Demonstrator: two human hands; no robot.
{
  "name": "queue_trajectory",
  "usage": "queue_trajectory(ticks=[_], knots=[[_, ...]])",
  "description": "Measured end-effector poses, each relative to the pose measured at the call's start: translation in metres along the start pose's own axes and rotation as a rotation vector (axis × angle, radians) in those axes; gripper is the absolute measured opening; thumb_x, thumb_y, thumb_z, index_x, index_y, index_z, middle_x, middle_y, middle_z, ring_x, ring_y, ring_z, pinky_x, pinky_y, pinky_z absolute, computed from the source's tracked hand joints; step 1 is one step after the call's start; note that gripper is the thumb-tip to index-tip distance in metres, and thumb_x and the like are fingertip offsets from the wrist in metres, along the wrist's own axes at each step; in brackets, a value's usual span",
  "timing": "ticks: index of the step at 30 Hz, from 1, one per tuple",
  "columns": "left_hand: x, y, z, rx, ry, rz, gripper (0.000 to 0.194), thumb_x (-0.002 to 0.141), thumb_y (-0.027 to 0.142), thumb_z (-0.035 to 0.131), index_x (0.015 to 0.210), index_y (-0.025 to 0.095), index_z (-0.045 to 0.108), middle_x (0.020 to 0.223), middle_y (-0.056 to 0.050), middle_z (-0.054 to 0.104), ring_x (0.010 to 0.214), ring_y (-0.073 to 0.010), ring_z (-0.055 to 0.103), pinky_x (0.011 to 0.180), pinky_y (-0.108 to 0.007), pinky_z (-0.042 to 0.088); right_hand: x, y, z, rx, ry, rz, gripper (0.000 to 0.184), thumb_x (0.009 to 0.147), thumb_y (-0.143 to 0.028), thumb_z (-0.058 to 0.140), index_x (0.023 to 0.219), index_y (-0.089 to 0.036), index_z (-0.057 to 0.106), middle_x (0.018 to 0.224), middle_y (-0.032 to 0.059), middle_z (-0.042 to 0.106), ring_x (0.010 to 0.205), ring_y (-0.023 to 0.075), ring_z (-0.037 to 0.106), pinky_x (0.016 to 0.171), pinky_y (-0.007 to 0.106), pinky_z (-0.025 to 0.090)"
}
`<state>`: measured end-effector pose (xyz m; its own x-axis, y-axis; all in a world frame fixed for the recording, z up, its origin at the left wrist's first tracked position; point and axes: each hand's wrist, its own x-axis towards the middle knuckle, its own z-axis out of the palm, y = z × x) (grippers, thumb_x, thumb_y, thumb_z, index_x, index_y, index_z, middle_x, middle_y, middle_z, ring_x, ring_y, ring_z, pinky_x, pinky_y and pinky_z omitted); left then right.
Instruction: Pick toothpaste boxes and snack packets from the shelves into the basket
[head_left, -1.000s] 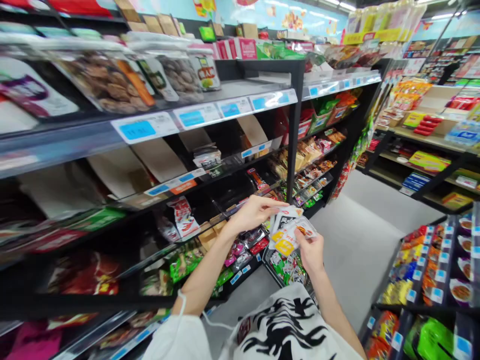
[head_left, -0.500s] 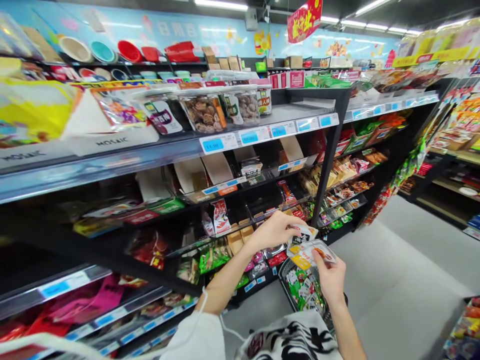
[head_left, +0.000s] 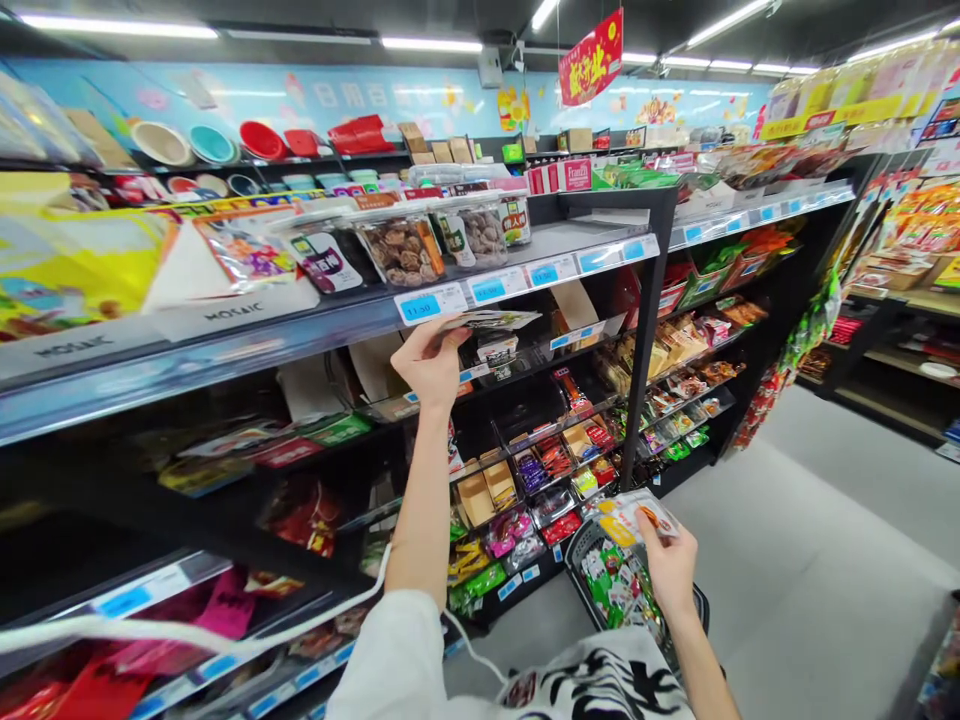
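My left hand (head_left: pixel 431 365) is raised at the upper shelf's price strip, its fingers closed on a flat snack packet (head_left: pixel 491 320) seen nearly edge-on. Just behind that packet, more small packets (head_left: pixel 497 347) stand in a bin of the tier below the top shelf. My right hand (head_left: pixel 670 560) pinches a clear, white and orange snack packet (head_left: pixel 630 517) with brown food showing in it. Below this hand is a dark basket (head_left: pixel 581 545) filled with small green, white and red packets (head_left: pixel 615 580).
Clear tubs of dried fruit (head_left: pixel 401 245) line the top shelf (head_left: pixel 585 232). Lower tiers carry bins of colourful packets (head_left: pixel 555 460). A black upright post (head_left: pixel 646 350) divides the shelving. A white cable (head_left: pixel 300 635) crosses beside my left arm. Grey floor (head_left: pixel 795 540) lies to the right.
My left hand has moved up and left from beside my right hand to the upper shelf, carrying a packet. My right hand still holds its packet above the basket. The view has tilted up slightly.
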<state>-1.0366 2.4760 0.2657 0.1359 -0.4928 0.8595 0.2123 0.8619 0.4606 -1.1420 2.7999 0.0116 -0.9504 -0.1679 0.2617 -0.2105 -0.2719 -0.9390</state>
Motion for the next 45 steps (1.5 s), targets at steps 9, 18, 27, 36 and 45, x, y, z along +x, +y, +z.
queue_trajectory(ticks=[9, 18, 27, 36, 45], knots=[[0.007, -0.019, -0.004, 0.235, -0.059, 0.087, 0.020, 0.088, 0.022, 0.062, 0.092, 0.021, 0.081, 0.102, -0.006, 0.081, 0.101, -0.0253, 0.076, 0.096, -0.041, 0.059, -0.011, 0.001, -0.006, 0.000, 0.001, 0.049, 0.049, 0.066, -0.056, 0.084, 0.087, -0.012, 0.077, 0.087, 0.0123, 0.079, 0.076, 0.0252, 0.072, 0.073, 0.035, 0.061], [0.022, -0.034, 0.020, 0.532, -0.250, -0.116, 0.031, 0.093, 0.025, 0.053, 0.110, 0.016, 0.078, 0.120, -0.015, 0.077, 0.123, -0.0318, 0.064, 0.116, -0.045, 0.041, -0.011, 0.007, -0.007, -0.008, -0.032, 0.064, 0.048, 0.069, -0.055, 0.083, 0.088, -0.012, 0.077, 0.088, 0.0115, 0.079, 0.077, 0.0246, 0.071, 0.074, 0.034, 0.061], [0.038, -0.028, 0.015, 0.622, -0.337, -0.113, 0.039, 0.091, 0.018, 0.044, 0.119, 0.013, 0.071, 0.129, -0.016, 0.072, 0.139, -0.0340, 0.049, 0.122, -0.048, 0.032, -0.013, 0.010, -0.020, -0.036, 0.021, 0.064, 0.046, 0.070, -0.052, 0.082, 0.086, -0.010, 0.076, 0.085, 0.0125, 0.078, 0.075, 0.0236, 0.070, 0.071, 0.033, 0.060], [0.027, -0.036, 0.039, 0.633, -0.425, -0.161, 0.035, 0.095, 0.021, 0.047, 0.116, 0.011, 0.073, 0.127, -0.020, 0.070, 0.130, -0.0372, 0.054, 0.115, -0.054, 0.039, -0.012, 0.011, -0.020, -0.001, 0.024, 0.075, 0.045, 0.070, -0.051, 0.084, 0.087, -0.010, 0.076, 0.084, 0.0107, 0.077, 0.072, 0.0215, 0.068, 0.069, 0.032, 0.058], [-0.020, 0.012, 0.007, 0.351, -0.221, 0.095, 0.031, 0.101, 0.025, 0.048, 0.116, 0.009, 0.070, 0.123, -0.014, 0.072, 0.121, -0.0279, 0.060, 0.113, -0.051, 0.038, -0.011, 0.001, 0.005, 0.344, -0.018, 0.223, 0.042, 0.068, -0.040, 0.089, 0.099, -0.014, 0.078, 0.100, 0.0091, 0.080, 0.085, 0.0233, 0.074, 0.082, 0.037, 0.061]])
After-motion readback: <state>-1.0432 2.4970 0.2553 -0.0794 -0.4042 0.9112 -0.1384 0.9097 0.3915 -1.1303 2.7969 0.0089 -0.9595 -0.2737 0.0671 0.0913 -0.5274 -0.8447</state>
